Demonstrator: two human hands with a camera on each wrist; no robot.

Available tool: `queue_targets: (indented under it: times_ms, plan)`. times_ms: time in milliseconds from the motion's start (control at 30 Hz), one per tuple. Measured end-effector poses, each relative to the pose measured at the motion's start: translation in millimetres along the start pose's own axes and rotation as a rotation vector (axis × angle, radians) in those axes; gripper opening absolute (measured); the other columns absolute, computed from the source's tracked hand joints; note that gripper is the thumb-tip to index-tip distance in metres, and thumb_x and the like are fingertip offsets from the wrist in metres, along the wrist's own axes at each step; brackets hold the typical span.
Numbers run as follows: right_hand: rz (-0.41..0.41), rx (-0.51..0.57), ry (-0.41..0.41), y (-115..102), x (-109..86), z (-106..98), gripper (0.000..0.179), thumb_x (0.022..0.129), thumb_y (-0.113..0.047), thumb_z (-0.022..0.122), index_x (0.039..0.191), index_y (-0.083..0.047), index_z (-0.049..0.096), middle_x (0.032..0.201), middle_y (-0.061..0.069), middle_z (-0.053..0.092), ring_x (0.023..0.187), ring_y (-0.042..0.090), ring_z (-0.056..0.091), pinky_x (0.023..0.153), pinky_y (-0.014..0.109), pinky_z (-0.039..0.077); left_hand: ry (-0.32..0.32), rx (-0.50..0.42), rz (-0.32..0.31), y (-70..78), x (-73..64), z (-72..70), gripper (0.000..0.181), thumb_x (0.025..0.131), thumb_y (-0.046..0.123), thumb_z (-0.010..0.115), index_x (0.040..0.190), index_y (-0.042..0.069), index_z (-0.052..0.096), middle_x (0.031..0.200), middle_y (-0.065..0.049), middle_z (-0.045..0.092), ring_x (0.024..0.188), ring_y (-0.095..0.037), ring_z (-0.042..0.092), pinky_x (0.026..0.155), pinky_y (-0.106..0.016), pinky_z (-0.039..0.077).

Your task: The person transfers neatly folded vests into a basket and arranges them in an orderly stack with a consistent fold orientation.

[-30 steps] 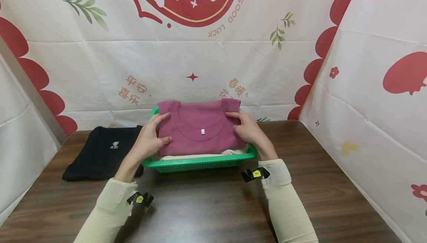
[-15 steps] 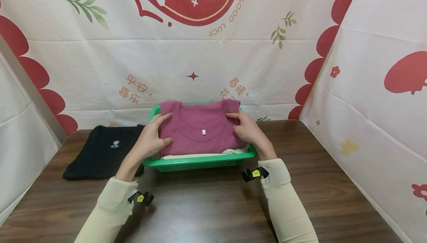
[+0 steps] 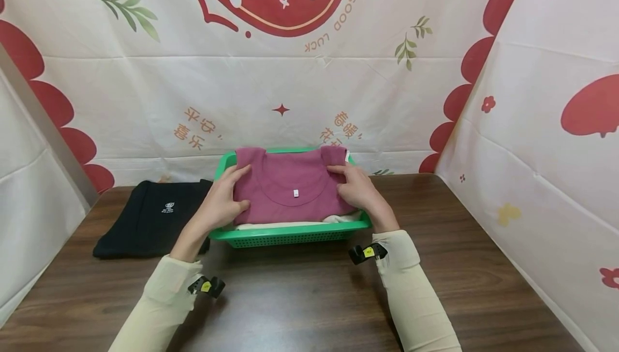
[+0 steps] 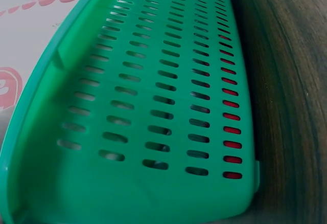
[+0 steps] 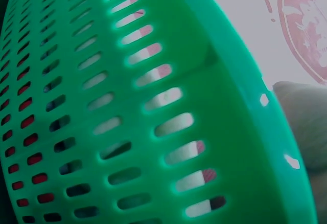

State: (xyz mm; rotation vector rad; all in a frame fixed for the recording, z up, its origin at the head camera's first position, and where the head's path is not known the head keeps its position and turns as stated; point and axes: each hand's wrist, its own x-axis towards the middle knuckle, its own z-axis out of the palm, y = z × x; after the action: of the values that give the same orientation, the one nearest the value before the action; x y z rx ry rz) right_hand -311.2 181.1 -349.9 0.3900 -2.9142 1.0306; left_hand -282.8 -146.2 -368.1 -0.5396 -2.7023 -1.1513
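Note:
A folded mauve-pink T-shirt point(image 3: 295, 180) with a small white neck label lies on top of other cloth in a green plastic basket point(image 3: 290, 234). Along its left side my left hand point(image 3: 222, 199) rests with index finger and thumb spread on the fabric. My right hand point(image 3: 358, 186) touches the opposite side in the same way. The remaining fingers of both hands are mostly hidden. Off-white cloth point(image 3: 280, 225) shows under the shirt at the front rim. Close up, the left wrist view has the slotted basket wall point(image 4: 153, 101), with red showing through its lower slots.
Left of the basket, a folded black garment point(image 3: 150, 220) with a small white print lies on the dark wooden table point(image 3: 290, 298). A printed white curtain point(image 3: 280, 83) hangs right behind the basket, and another printed sheet point(image 3: 532, 142) borders the right side.
The shirt's left edge has shifted slightly inward to the right, along with my left hand. Its back edge sits a little lower, so more of the basket's back rim shows.

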Motion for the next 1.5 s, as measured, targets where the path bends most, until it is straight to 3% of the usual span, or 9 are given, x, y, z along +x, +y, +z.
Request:
queue_targets:
  times_ms: [167,467,1000,1500]
  plan:
    - [-0.016,-0.052,0.016,0,0.8,2,0.063,0.088,0.002,0.048,0.149,-0.008,0.056,0.161,0.015,0.044,0.125,0.031,0.050,0.086,0.041,0.043,0.003,0.022,0.002,0.6,1.2,1.3,0.077,0.088,0.000,0.071,0.159,0.005,0.039,0.164,-0.017,0.034,0.145,-0.039,0.039,0.110,-0.058,0.045]
    - [-0.034,-0.101,0.018,0,1.0,7,0.062,0.088,0.001,0.049,0.149,-0.008,0.056,0.159,0.014,0.047,0.126,0.031,0.052,0.091,0.045,0.045,0.000,0.088,0.004,1.0,-1.9,2.0,0.075,0.090,0.002,0.070,0.158,0.005,0.040,0.163,-0.018,0.034,0.146,-0.040,0.038,0.112,-0.060,0.043]
    - [-0.032,-0.180,0.005,-3,1.1,10,0.063,0.088,0.002,0.049,0.149,-0.009,0.056,0.159,0.011,0.048,0.133,0.031,0.053,0.092,0.046,0.048,-0.025,0.161,-0.002,-0.1,-1.4,3.4,0.076,0.089,0.004,0.071,0.158,0.004,0.040,0.166,-0.021,0.030,0.154,-0.041,0.029,0.113,-0.064,0.041]
    - [-0.021,-0.228,-0.007,-3,2.4,13,0.061,0.090,-0.003,0.050,0.150,-0.009,0.054,0.158,0.011,0.047,0.133,0.031,0.053,0.091,0.048,0.050,-0.008,0.182,0.023,-1.9,-1.2,5.6,0.076,0.089,0.004,0.070,0.159,0.005,0.040,0.167,-0.018,0.030,0.151,-0.040,0.034,0.107,-0.065,0.046]
